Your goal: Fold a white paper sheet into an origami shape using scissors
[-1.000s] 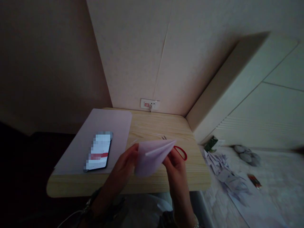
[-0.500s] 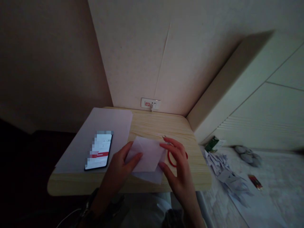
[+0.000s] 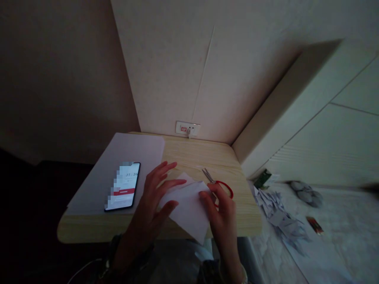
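Observation:
A folded white sheet of paper [image 3: 189, 209] lies tilted over the front of the small wooden table, one corner pointing down past its edge. My right hand [image 3: 220, 203] pinches its upper right edge between thumb and fingers. At the paper's left side, my left hand [image 3: 156, 193] has its fingers spread, with fingertips over or lightly at the upper left edge; whether they touch is hard to tell. Red-handled scissors [image 3: 224, 185] lie just beyond my right hand, which partly hides the handles, blades pointing to the back left.
A lit phone [image 3: 126, 187] rests on a stack of white paper [image 3: 139, 148] at the table's left. Behind the table [image 3: 189, 154] is a wall socket [image 3: 187, 129]. On the bed at right are paper pieces [image 3: 275, 213], a green box [image 3: 263, 178] and a grey item [image 3: 305, 193].
The paper has turned, its corner now pointing toward me. My left hand has loosened from its grip and spread its fingers; my right hand has closed on the paper's edge, uncovering the scissors' blades.

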The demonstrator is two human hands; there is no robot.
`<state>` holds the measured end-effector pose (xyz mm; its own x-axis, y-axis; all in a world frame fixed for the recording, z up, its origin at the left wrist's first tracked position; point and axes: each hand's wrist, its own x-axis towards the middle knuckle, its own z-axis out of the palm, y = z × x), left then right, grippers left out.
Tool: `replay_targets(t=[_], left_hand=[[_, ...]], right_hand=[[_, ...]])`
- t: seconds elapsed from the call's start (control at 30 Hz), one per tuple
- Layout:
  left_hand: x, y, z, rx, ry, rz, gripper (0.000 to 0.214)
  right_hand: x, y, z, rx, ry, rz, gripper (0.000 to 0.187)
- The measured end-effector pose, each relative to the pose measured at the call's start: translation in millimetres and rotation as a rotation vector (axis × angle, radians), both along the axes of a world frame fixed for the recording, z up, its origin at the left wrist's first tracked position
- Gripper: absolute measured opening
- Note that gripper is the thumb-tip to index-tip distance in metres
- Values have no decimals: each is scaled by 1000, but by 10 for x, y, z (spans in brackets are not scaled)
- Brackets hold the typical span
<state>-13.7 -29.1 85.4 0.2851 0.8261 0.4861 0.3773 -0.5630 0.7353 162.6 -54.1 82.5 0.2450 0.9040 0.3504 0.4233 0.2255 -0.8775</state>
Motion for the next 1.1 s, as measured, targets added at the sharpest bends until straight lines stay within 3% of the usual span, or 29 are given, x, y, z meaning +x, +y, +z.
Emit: replay_targets(t=[0.17, 0.27, 0.37, 0.43, 0.6, 0.77, 0.83, 0.97, 1.1], left_hand=[[-21, 63, -22, 11, 36, 27, 16], [-32, 58, -20, -191, -97, 58, 18], [-28, 29, -28, -449, -258, 212, 24], [-17, 17, -29, -569, -325, 244, 25], [3, 22, 47, -782, -410, 112, 21], [-9, 9, 157, -971, -410, -16, 22], [-6, 2, 171, -998, -326, -19, 21], [27, 7, 131, -989, -237, 100, 33], [48, 20, 50, -912, -280, 294, 45]], right_hand=[[4, -3, 15, -45, 64, 15, 11], [7, 13, 1, -85, 143, 43, 9], [15, 28, -24, -138, 179, 77, 14], [27, 33, -37, -190, 178, 92, 16], [94, 38, -10, -158, 170, 59, 14], [133, 27, 88, -185, -14, 264, 9], [112, 20, 108, -182, -69, 295, 1], [73, 10, 93, 13, -162, 242, 37], [90, -19, 60, 59, -377, 317, 36]])
